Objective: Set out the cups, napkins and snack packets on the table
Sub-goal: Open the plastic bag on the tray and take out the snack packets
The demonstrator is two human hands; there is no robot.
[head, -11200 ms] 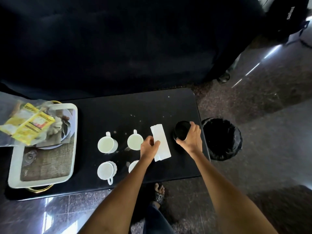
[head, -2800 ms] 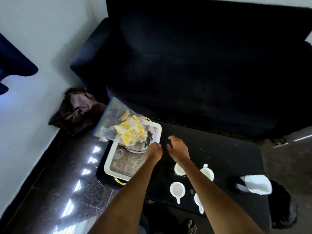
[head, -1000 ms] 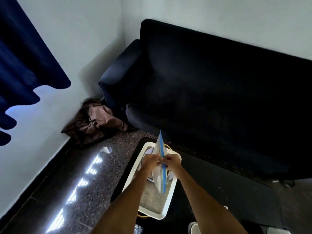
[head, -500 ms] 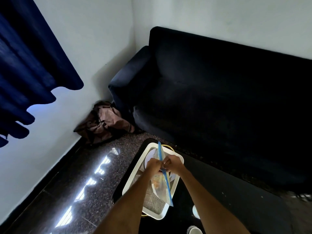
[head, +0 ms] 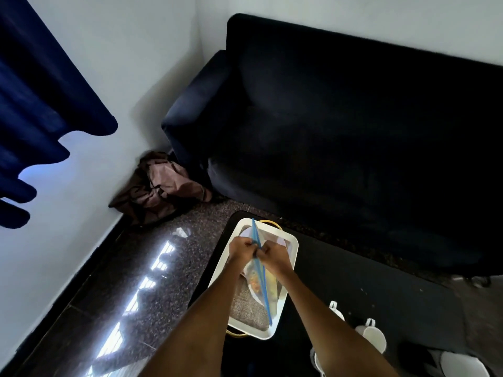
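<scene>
Head view: left hand (head: 241, 250) and right hand (head: 273, 255) pinch the blue-edged bag (head: 258, 276) of snack packets above the tray (head: 291, 250), lower centre; cups (head: 371, 334) lower right.

The zip bag (head: 257, 276) looked like thin clear plastic with a blue plastic seal strip, over a smooth white tray (head: 273, 326) lined with a coarse woven mat (head: 249, 306). The worktop (head: 353, 281) was matt black, while the speckled stone floor (head: 152, 281) was polished to a glossy shine. The sofa (head: 340, 126) and curtain (head: 32, 99) were dark matt cloth, and the cups (head: 371, 333) smooth glazed white.
</scene>
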